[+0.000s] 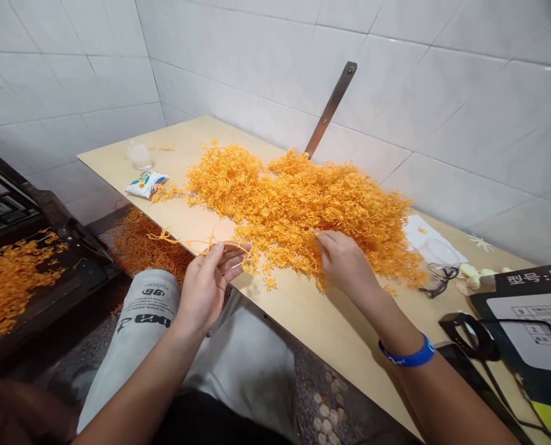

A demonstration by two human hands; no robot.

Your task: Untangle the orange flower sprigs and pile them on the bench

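My left hand (204, 287) is at the table's front edge, thumb pressed on the fingers around a thin orange branched plastic stem (187, 241). The stem sticks out to the left, and small orange pieces hang at its right end. At the near side of a large heap of orange spidery plastic pieces (298, 194) is my right hand (347, 262), with a blue wristband. Its thumb and forefinger are pinched together against the heap; what lies between the fingertips is too small to make out. A few loose pieces lie on the table between my hands.
The light wooden table (303, 327) stands by a tiled wall. A clear cup (139, 156) and a small packet (146, 183) sit at left. Glasses (437, 281), a black cable (491, 371) and a dark box (530, 321) are at right. More orange pieces (11, 284) lie at far left.
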